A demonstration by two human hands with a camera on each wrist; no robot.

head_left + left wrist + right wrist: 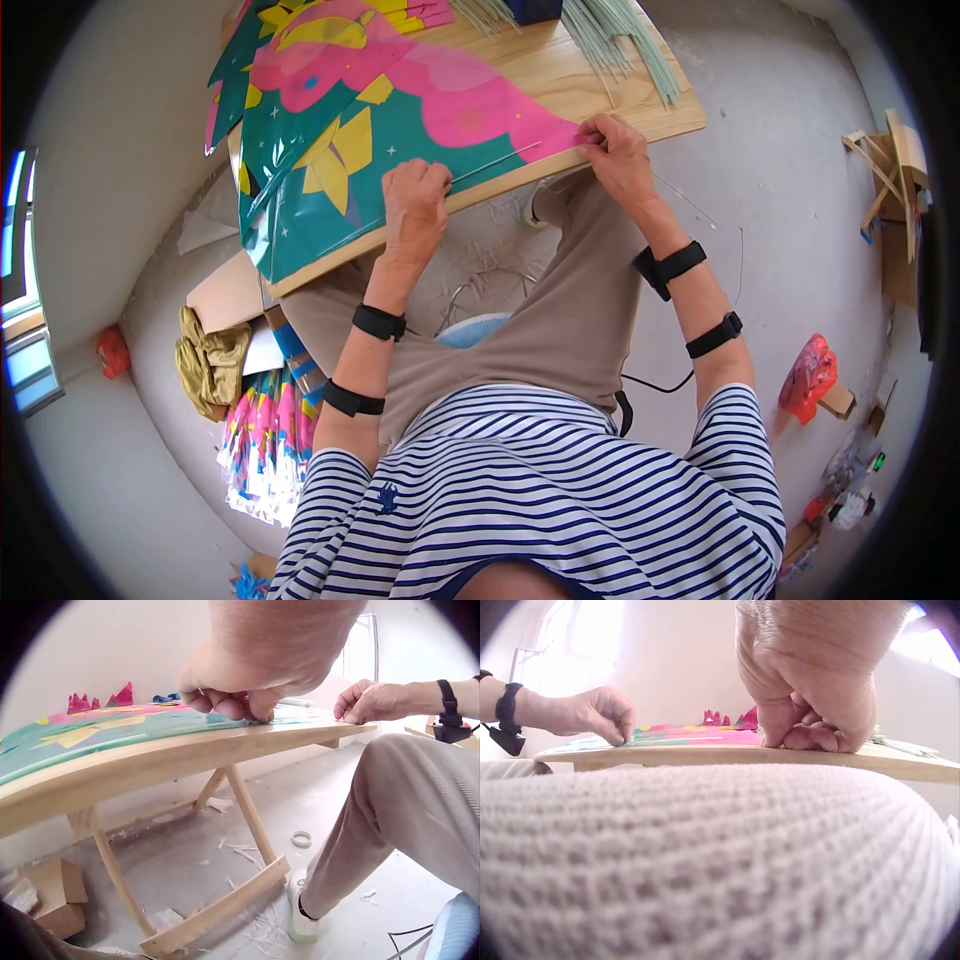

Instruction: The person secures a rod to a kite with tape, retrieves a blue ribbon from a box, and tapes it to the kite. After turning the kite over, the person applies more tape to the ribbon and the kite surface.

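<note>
A printed plastic sheet (400, 140) in green, pink and yellow lies over the wooden table (660, 125), along its near edge. My left hand (415, 205) pinches a thin pale rod (505, 158) between thumb and fingertips. From there the rod slants over the sheet toward the pink corner. In the left wrist view my left hand (274, 652) is low over the table edge, fingers curled. At the sheet's pointed pink end, my right hand (620, 160) pinches the corner. The right wrist view shows the right hand (814, 690) with fingertips down at the tabletop, hiding the corner.
Bundles of pale green rods (610, 40) lie at the table's far right, by a dark blue box (533, 10). My legs (590, 270) are under the near edge. Folded printed sheets (265, 430) and olive cloth (212, 360) are on the left; a tape roll (301, 838) lies on the floor.
</note>
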